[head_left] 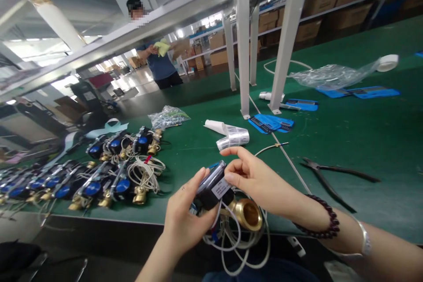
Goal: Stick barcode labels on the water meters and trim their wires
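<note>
My left hand point(187, 213) is closed round a water meter point(209, 191) with a dark body and a brass pipe end point(249, 214), held tilted over the table's front edge. A white printed label point(221, 188) sits on the side of the meter. Against the label's upper edge rests the thumb of my right hand point(253, 176); its index finger is raised and bent, apart from the thumb. Pale cable point(236, 246) hangs in loops below the meter. Just behind my hands lies a partly unrolled strip of labels point(236, 137).
Several more meters point(94, 187) with blue faces stand in rows at left. Pliers point(327, 172) lie open at right. Blue cards point(271, 122), a plastic bag point(168, 116) and metal posts point(243, 53) are further back. Across the table stands a person point(160, 64) holding yellow cloth.
</note>
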`<state>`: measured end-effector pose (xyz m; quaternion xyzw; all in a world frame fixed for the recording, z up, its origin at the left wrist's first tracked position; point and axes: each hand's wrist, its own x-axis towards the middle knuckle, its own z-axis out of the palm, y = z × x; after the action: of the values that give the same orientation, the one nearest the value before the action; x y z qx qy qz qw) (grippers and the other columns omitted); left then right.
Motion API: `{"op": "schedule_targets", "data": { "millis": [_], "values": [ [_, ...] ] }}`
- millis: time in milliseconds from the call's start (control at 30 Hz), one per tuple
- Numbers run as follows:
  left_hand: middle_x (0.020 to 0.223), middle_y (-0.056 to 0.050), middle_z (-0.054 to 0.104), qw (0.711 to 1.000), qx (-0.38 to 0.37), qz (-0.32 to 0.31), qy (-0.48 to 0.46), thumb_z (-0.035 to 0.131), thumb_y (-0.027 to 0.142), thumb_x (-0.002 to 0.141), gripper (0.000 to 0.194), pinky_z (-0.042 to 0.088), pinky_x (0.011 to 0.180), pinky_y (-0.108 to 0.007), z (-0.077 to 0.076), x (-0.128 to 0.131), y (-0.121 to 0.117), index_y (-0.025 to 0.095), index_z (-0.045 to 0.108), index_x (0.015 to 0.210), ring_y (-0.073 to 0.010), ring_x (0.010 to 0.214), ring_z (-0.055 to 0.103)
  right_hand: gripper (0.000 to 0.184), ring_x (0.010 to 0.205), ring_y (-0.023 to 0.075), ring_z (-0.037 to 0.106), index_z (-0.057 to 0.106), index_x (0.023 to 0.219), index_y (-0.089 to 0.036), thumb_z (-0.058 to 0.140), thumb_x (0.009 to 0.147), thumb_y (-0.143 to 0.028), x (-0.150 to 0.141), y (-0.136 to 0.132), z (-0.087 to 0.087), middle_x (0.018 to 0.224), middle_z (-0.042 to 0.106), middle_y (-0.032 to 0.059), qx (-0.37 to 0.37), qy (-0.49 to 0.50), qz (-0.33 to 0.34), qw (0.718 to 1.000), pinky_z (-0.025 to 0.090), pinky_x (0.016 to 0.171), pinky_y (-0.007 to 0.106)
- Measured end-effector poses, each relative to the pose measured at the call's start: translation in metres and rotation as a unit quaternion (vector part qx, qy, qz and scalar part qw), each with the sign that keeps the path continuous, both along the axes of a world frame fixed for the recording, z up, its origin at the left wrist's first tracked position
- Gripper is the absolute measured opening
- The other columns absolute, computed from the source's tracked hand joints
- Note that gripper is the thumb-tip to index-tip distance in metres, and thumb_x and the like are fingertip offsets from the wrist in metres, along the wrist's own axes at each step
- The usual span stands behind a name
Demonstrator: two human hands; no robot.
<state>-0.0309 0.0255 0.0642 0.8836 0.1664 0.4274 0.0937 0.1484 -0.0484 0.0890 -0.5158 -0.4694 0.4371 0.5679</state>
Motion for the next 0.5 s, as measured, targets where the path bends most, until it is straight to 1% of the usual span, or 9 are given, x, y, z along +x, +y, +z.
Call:
{"op": "schedule_targets", "data": {
  "millis": [233, 400, 500],
  "values": [
    [0.119, -0.005, 0.067, 1.000, 0.005, -0.005, -0.002, 0.065, 0.019, 0.078, 0.065, 0.051, 0.091, -0.021, 0.0009, 0.0034, -0.0002, 0.028, 0.041, 0.138, -0.0143, 0.102, 0.066, 0.039, 0.069, 0.0130, 0.056, 0.043, 0.115, -0.021, 0.050, 0.078, -0.011, 0.0015, -0.0008, -0.0021, 0.073, 0.058, -0.0046, 0.008, -0.049, -0.048, 0.998, 0.044, 0.066, 0.028],
    [0.117, -0.006, 0.067, 1.000, 0.014, 0.004, -0.002, 0.065, 0.019, 0.077, 0.064, 0.052, 0.089, -0.020, 0.0016, 0.0052, -0.0020, 0.026, 0.042, 0.136, -0.0146, 0.101, 0.067, 0.037, 0.068, 0.0130, 0.056, 0.044, 0.116, -0.022, 0.051, 0.080, -0.014, 0.0032, -0.0009, -0.0060, 0.074, 0.058, -0.0042, 0.013, -0.067, -0.057, 0.996, 0.045, 0.064, 0.028],
    [0.117, -0.006, 0.067, 1.000, 0.015, 0.002, 0.000, 0.065, 0.019, 0.077, 0.064, 0.052, 0.089, -0.020, 0.0014, 0.0055, -0.0025, 0.026, 0.042, 0.136, -0.0148, 0.101, 0.066, 0.036, 0.070, 0.0138, 0.057, 0.044, 0.117, -0.023, 0.050, 0.082, -0.016, 0.0034, -0.0014, -0.0079, 0.076, 0.059, -0.0036, 0.025, -0.096, -0.065, 0.993, 0.046, 0.065, 0.029]
  ]
}}
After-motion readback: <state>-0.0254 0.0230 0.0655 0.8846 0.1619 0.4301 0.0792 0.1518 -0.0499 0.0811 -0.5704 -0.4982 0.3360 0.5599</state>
